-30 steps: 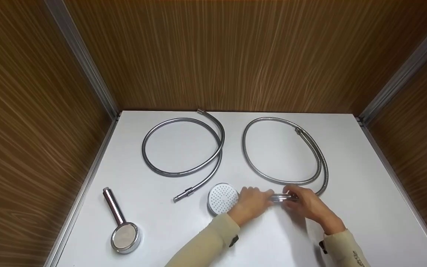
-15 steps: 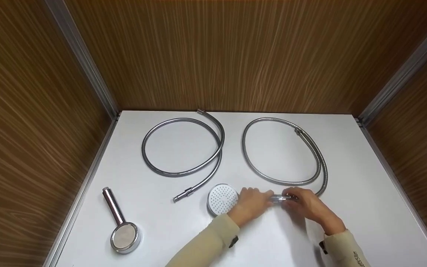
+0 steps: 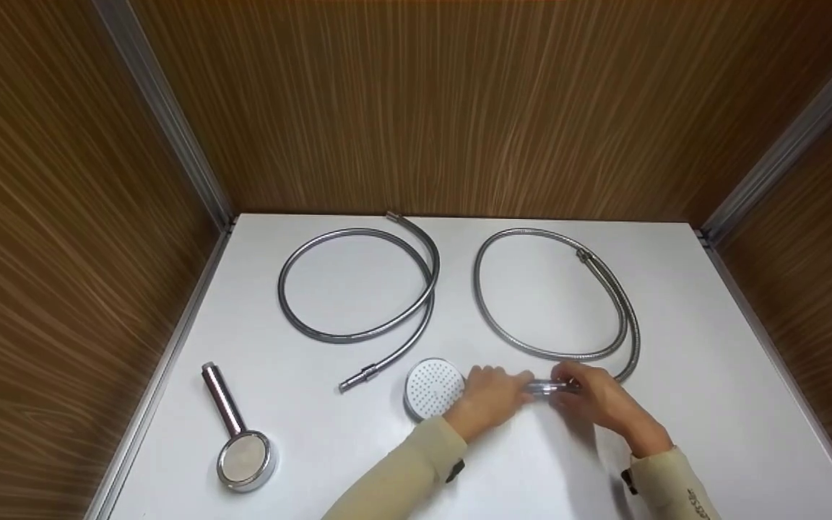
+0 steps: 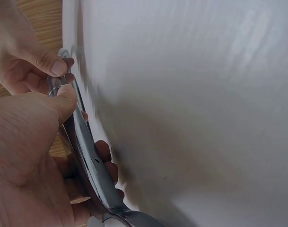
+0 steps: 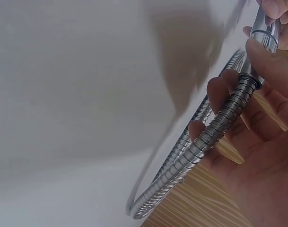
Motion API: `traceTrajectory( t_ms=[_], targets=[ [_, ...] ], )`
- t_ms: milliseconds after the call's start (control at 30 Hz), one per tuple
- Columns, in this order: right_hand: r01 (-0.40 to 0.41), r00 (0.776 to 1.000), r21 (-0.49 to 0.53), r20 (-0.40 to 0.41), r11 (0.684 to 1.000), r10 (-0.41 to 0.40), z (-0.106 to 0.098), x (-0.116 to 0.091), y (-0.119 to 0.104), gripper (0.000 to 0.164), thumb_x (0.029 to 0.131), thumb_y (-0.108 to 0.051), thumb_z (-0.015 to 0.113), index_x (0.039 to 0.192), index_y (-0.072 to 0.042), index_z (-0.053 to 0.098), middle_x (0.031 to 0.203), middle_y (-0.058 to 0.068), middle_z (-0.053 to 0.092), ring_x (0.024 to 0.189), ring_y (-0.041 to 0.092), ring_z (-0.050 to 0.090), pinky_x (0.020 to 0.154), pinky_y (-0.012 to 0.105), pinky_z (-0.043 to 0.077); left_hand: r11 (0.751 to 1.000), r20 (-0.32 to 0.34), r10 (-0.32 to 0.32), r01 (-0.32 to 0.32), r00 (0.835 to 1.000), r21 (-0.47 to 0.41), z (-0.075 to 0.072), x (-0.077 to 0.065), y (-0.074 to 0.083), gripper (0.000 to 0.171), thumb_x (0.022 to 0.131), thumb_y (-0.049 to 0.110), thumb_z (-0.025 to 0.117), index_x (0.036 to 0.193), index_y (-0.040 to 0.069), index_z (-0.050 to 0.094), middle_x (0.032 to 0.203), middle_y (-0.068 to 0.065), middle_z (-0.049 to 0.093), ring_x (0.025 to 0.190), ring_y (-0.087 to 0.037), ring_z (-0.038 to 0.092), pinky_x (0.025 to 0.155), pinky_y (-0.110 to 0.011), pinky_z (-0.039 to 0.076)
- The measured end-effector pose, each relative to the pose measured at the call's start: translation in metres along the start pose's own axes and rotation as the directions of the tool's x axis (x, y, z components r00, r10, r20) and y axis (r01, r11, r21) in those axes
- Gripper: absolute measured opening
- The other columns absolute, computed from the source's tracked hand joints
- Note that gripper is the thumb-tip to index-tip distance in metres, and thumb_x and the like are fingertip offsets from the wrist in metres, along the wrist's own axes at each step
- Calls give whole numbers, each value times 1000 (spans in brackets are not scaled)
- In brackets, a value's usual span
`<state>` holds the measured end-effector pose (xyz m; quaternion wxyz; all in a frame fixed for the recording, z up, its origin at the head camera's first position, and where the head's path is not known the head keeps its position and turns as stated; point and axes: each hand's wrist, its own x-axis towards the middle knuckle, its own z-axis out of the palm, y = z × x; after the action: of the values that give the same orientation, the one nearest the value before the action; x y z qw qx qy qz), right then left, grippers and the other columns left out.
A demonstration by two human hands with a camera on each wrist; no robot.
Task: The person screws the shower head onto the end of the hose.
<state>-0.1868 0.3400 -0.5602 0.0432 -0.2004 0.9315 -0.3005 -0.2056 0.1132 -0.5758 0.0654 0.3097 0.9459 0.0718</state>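
One loose showerhead, left of hands

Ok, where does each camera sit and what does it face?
Head: head-worn, facing forward and down at two shower hoses, the left hand, right hand and sleeves.
Left wrist: on that wrist, facing the left hand's grip on a shower-head handle; the right hand shows beyond.
Right wrist: on that wrist, facing the right hand at a hose end; part of the left hand shows.
Both wrist views share wood-grain panel.

Head looking down, wrist close-ups sharing handle
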Motion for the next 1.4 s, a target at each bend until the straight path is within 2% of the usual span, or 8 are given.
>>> traceTrajectory(
  t_ms=[200,433,600,833,967,1133,1400],
  targets=[
    [30,999,-10,-14,999,-30,0,-1,1,17,89,0,78,98,-13,74,91,-2,74,83,7,65,75,31,57,1000,22,3,-3,1000,-8,0,1,0,25,106,54,53,118,33,60,78,-1,69,66,-19,58,67,-33,47],
    [22,1000,12,-1,1000,-22,1,-1,2,25,86,3,79,100,-15,68,89,2,74,80,6,64,72,28,54,1000,49,6,-7,999,10,-2,1,1,26,107,55,50,119,33,58,76,-1,67,65,-19,55,67,-32,46],
    [38,999,5,-22,999,-38,1,-1,2,25,85,3,79,94,-16,67,86,-3,70,78,4,59,69,26,52,1000,40,2,-2,999,11,-3,1,1,26,107,55,51,120,34,59,76,-1,67,64,-18,54,67,-32,46],
    [48,999,8,-18,999,-48,-2,-1,2,19,88,1,79,97,-14,71,88,0,72,80,7,62,71,29,53,1000,19,-7,7,1000,6,-2,1,1,26,106,55,52,117,33,60,77,-2,68,65,-19,55,68,-32,46],
    [39,999,0,-7,999,-39,-1,-2,2,17,89,0,78,102,-11,72,90,-2,73,81,7,64,73,30,55,1000,8,-13,13,1000,-11,-2,-1,1,25,106,54,52,116,32,61,79,-3,70,65,-19,56,68,-33,46],
    [0,1000,0,6,1000,0,0,-2,1,25,87,-1,80,108,-10,70,91,-1,74,81,9,67,73,30,56,1000,10,-6,7,1000,-22,-4,-2,2,26,107,54,51,116,31,61,79,-4,69,64,-19,54,69,-33,46],
    [-35,999,-8,11,999,35,0,-2,1,25,87,-2,81,101,-17,67,90,-4,72,81,7,63,72,29,53,999,7,-3,3,1000,-39,-4,-3,2,27,107,54,50,115,31,61,76,-3,67,63,-18,50,68,-33,45]
  ],
)
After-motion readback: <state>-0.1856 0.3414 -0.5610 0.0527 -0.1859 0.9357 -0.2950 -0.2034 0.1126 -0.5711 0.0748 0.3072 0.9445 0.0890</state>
